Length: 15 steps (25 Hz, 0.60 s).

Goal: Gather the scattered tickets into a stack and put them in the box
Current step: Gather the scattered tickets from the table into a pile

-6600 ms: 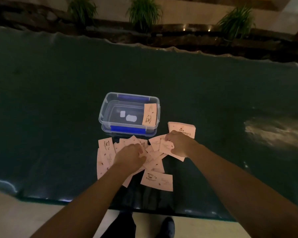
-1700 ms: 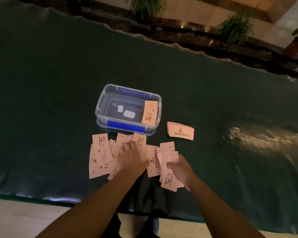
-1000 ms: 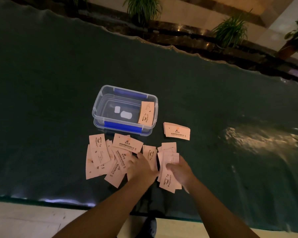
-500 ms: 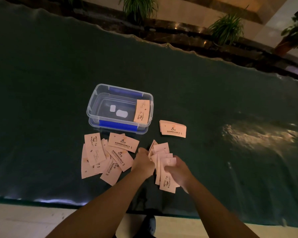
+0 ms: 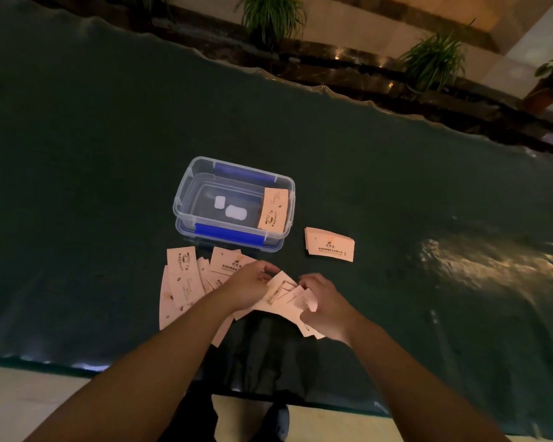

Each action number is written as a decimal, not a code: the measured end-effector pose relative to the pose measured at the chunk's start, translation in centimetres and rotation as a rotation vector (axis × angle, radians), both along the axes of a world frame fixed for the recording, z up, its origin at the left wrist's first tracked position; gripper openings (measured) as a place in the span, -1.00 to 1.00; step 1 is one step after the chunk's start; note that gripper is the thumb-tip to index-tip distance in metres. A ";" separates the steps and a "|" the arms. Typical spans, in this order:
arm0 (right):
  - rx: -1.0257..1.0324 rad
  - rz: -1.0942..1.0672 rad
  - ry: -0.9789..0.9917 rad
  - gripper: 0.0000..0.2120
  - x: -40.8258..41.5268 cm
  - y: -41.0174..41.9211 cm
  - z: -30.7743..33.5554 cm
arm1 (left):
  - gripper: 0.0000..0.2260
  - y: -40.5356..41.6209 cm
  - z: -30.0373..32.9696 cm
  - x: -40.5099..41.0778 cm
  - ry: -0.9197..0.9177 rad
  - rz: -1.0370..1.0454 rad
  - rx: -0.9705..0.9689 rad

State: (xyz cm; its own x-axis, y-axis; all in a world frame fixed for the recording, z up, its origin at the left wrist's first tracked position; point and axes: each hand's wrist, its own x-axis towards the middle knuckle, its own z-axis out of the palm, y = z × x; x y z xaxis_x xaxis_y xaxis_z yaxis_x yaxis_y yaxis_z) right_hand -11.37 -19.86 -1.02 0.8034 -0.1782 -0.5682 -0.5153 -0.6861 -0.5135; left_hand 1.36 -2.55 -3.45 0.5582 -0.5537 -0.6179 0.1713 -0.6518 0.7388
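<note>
A clear plastic box [image 5: 186, 199] with blue clips stands on the dark green table; one pink ticket [image 5: 273, 212] leans against its right inner wall. Just in front of the box, both hands hold a fanned bunch of pink tickets [image 5: 283, 296]: my left hand [image 5: 248, 287] grips its left side, my right hand [image 5: 324, 306] its right side. Several loose tickets [image 5: 181, 275] lie scattered to the left of my left hand. A neat small stack of tickets [image 5: 329, 244] lies to the right of the box.
The table's near edge [image 5: 77, 366] runs just below my forearms. A bright reflection [image 5: 479, 263] shines on the table at the right. Potted plants [image 5: 272, 14] stand on a ledge beyond the far edge.
My left hand left the scattered tickets and came right to join my right hand. Together they have drawn the right-hand tickets into one bunch and lifted it off the table.
</note>
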 end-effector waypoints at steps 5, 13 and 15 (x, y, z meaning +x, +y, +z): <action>0.045 -0.054 0.110 -0.52 1.1 2.5 -0.7 | -0.56 0.8 -0.2 -0.4 0.022 0.149 -0.092; 0.250 -0.250 0.050 -0.51 4.2 3.7 -0.9 | -0.73 5.6 -0.5 -2.0 0.019 0.613 -0.016; 0.295 -0.289 0.016 -0.49 5.7 4.1 -1.0 | -0.65 6.6 -0.7 -2.5 0.017 0.707 0.034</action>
State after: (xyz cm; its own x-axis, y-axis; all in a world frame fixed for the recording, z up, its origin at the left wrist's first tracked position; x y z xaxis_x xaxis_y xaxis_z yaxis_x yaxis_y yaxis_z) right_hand -5.70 -15.81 -2.00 0.7347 -0.2226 -0.6409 -0.6749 -0.3362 -0.6569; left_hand -1.19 4.07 -4.14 0.7673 -0.0424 -0.6399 0.5730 -0.4025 0.7139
